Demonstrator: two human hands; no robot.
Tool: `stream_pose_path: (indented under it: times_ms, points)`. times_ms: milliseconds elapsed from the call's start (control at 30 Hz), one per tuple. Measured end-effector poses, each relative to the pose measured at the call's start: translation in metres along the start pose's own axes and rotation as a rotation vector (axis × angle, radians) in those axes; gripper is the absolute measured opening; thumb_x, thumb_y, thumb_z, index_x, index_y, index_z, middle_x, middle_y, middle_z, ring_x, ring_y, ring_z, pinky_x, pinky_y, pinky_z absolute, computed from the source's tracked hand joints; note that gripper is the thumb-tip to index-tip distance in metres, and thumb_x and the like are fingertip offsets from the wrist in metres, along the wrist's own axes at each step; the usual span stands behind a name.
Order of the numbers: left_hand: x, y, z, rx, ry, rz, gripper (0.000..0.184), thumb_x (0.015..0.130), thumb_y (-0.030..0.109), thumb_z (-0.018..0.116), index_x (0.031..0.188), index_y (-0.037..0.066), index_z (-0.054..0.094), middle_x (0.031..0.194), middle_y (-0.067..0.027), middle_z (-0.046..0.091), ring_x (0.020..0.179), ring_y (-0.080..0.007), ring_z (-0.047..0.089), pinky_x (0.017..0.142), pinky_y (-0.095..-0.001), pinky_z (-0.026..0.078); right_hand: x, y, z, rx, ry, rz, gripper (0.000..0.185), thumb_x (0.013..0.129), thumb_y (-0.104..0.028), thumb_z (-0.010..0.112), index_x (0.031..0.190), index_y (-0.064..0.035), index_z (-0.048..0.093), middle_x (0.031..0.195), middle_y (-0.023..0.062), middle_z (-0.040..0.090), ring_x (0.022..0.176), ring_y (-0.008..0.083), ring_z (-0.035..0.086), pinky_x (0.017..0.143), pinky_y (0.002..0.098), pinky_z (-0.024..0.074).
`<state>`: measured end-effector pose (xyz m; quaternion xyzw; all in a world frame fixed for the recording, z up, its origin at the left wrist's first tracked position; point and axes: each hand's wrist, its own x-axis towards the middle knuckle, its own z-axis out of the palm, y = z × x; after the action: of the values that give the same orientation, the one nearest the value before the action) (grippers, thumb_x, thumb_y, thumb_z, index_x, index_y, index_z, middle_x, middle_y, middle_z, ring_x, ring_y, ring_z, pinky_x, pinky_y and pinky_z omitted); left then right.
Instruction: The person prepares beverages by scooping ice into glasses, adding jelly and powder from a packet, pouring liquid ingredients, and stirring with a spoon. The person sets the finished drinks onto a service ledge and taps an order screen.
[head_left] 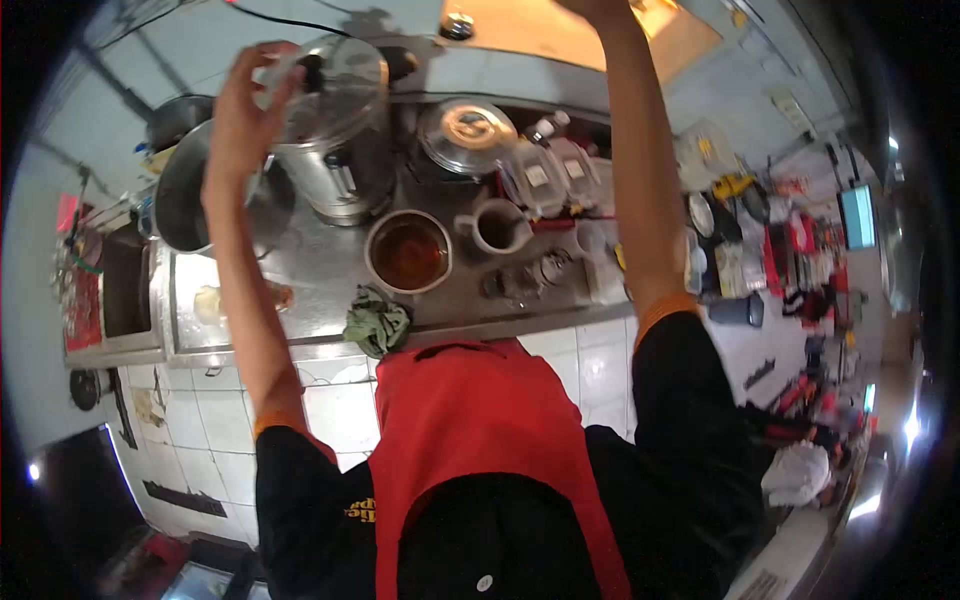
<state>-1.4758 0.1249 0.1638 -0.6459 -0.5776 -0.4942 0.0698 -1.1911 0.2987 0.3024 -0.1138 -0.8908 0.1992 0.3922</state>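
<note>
My left hand (245,115) reaches to the back left of the counter, its fingers closed at the dark knob of a clear, shiny lid (350,85). The lid is tilted above a tall metal urn (350,185). Beneath my left forearm stands a wide, deep metal pot (182,190). My right hand (592,6) is stretched up to the top edge, by a lit opening in the wall. Its fingers are cut off, so what it holds is hidden. A pot of reddish-brown liquid (408,252) sits between my arms, beside a metal pitcher (497,227).
A crumpled green cloth (378,322) lies at the steel counter's front edge. Behind the pitcher are a round lidded pot (465,135) and clear plastic containers (540,178). A glass jar (525,280) lies nearer. At left is a sink (128,285); cluttered shelves are at right.
</note>
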Motion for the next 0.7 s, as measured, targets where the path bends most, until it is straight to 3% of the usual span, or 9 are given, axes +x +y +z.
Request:
stream_pose_path:
  times_ms: [100, 167, 200, 233, 267, 333, 500, 633, 700]
  points:
    - [0.031, -0.048, 0.012, 0.220, -0.159, 0.256, 0.034, 0.092, 0.025, 0.066, 0.123, 0.011, 0.060, 0.120, -0.0127, 0.062, 0.108, -0.0360, 0.059, 0.089, -0.0448, 0.048, -0.159, 0.044, -0.029, 0.084, -0.094, 0.442, 0.023, 0.099, -0.021, 0.058, 0.112, -0.0034, 0.066, 0.093, 0.0015, 0.072, 0.071, 0.0091, 0.064, 0.056, 0.0249, 0.0482]
    - [0.034, -0.051, 0.020, 0.296, -0.292, 0.103, 0.034, 0.092, 0.026, 0.065, 0.123, 0.011, 0.061, 0.120, -0.0114, 0.064, 0.109, -0.0346, 0.060, 0.090, -0.0436, 0.049, -0.274, 0.076, -0.051, -0.157, -0.154, 0.615, 0.027, 0.097, -0.027, 0.061, 0.106, -0.0032, 0.069, 0.091, 0.0046, 0.072, 0.081, 0.0102, 0.065, 0.067, 0.0291, 0.0545]
    - [0.037, -0.060, 0.024, 0.289, -0.355, 0.095, 0.033, 0.092, 0.025, 0.066, 0.122, 0.011, 0.062, 0.119, -0.0107, 0.064, 0.108, -0.0339, 0.061, 0.091, -0.0428, 0.050, -0.347, 0.107, -0.059, -0.016, -0.232, 1.002, 0.024, 0.095, -0.025, 0.062, 0.102, -0.0050, 0.073, 0.084, 0.0038, 0.072, 0.071, 0.0096, 0.064, 0.061, 0.0267, 0.0504]
    - [0.041, -0.069, 0.026, 0.287, -0.412, 0.090, 0.033, 0.092, 0.025, 0.066, 0.121, 0.011, 0.063, 0.119, -0.0100, 0.065, 0.108, -0.0332, 0.061, 0.091, -0.0421, 0.050, -0.405, 0.112, -0.056, -0.366, -0.313, 1.218, 0.024, 0.092, -0.026, 0.066, 0.100, -0.0048, 0.074, 0.078, 0.0052, 0.072, 0.069, 0.0170, 0.066, 0.063, 0.0330, 0.0522]
    - [0.045, -0.072, 0.029, 0.286, -0.431, 0.108, 0.033, 0.090, 0.025, 0.068, 0.118, 0.010, 0.064, 0.114, -0.0107, 0.066, 0.103, -0.0295, 0.062, 0.088, -0.0396, 0.050, -0.476, 0.139, -0.048, -0.536, -0.470, 1.257, 0.031, 0.086, -0.025, 0.071, 0.109, -0.0037, 0.071, 0.090, 0.0124, 0.073, 0.080, 0.0242, 0.069, 0.071, 0.0377, 0.0530]
    - [0.053, -0.072, 0.033, 0.256, -0.516, 0.032, 0.033, 0.089, 0.025, 0.069, 0.118, 0.009, 0.064, 0.111, -0.0112, 0.066, 0.099, -0.0277, 0.062, 0.085, -0.0382, 0.050, -0.601, 0.167, -0.006, -0.399, -0.061, 1.099, 0.045, 0.082, -0.020, 0.073, 0.122, -0.0016, 0.062, 0.104, 0.0197, 0.066, 0.093, 0.0318, 0.065, 0.080, 0.0410, 0.0518]
    - [0.068, -0.069, 0.037, 0.242, -0.662, -0.150, 0.031, 0.083, 0.015, 0.074, 0.112, 0.005, 0.065, 0.097, -0.0064, 0.065, 0.088, -0.0164, 0.061, 0.072, -0.0310, 0.049, -0.617, 0.151, 0.049, -0.711, 0.188, 0.927, 0.052, 0.080, -0.014, 0.072, 0.126, 0.0012, 0.053, 0.108, 0.0228, 0.054, 0.095, 0.0391, 0.058, 0.082, 0.0444, 0.0498]
    - [0.080, -0.065, 0.016, 0.196, -0.677, -0.052, 0.027, 0.084, 0.015, 0.075, 0.107, 0.004, 0.066, 0.094, -0.0049, 0.064, 0.082, -0.0148, 0.059, 0.073, -0.0304, 0.049, -0.623, 0.165, 0.056, -0.607, 0.273, 0.853, 0.018, 0.087, -0.016, 0.066, 0.090, -0.0001, 0.058, 0.078, 0.0170, 0.056, 0.068, 0.0314, 0.054, 0.062, 0.0387, 0.0446]
    - [0.084, -0.053, -0.007, 0.224, -0.676, 0.020, 0.024, 0.085, 0.016, 0.074, 0.106, 0.006, 0.066, 0.097, -0.0024, 0.067, 0.089, -0.0126, 0.059, 0.076, -0.0312, 0.048, -0.643, 0.170, 0.050, -0.257, 0.267, 0.977, 0.021, 0.093, -0.022, 0.065, 0.087, -0.0024, 0.062, 0.067, 0.0026, 0.054, 0.064, 0.0132, 0.050, 0.056, 0.0316, 0.0409]
